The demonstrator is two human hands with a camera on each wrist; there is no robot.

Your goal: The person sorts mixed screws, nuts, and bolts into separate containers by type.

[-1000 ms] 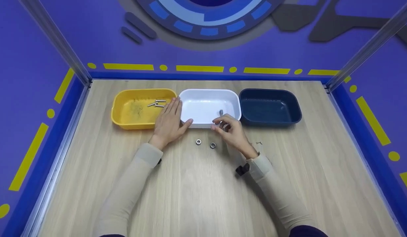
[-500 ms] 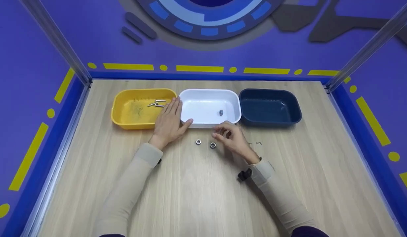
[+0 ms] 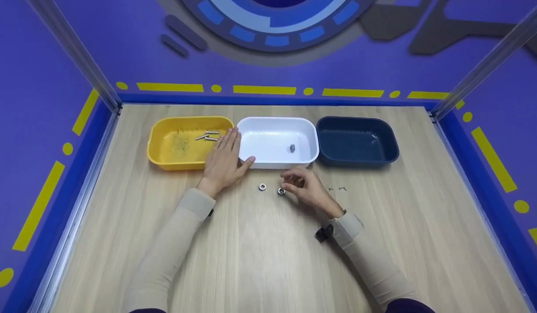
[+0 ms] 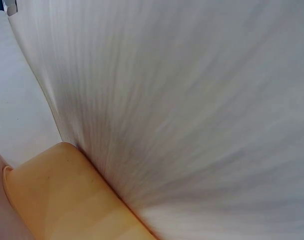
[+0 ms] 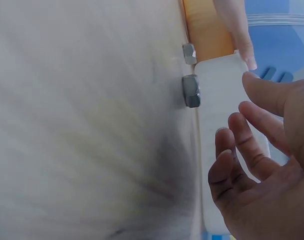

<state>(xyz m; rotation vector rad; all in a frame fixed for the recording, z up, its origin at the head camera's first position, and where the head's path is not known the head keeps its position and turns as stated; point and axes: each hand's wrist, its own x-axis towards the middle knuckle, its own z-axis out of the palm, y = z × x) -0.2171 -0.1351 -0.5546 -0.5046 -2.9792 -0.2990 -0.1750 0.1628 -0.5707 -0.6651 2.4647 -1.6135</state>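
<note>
My left hand (image 3: 222, 163) lies with straight fingers across the meeting rims of the yellow bin (image 3: 168, 165) and the white bin (image 3: 268, 166). My right hand (image 3: 308, 189) hovers in front of the white bin, fingers loosely bent and apart from the thumb, with nothing between them in the right wrist view. Close to its thumb in the head view is a metal nut (image 3: 281, 191); the right wrist view shows this nut (image 5: 191, 91) clear of the fingers. A second nut (image 3: 262, 187) lies to its left. One more nut (image 3: 292, 148) sits inside the white bin.
Several metal bolts (image 3: 211, 139) lie in the yellow bin. A dark blue bin (image 3: 357, 163) stands right of the white one. Small screws (image 3: 342, 188) lie on the wooden table (image 3: 259, 261) beyond my right wrist. Blue walls (image 3: 268, 74) enclose the back and sides.
My right hand has drawn back from the white bin's front rim toward the nuts on the table. The left hand has stayed in place.
</note>
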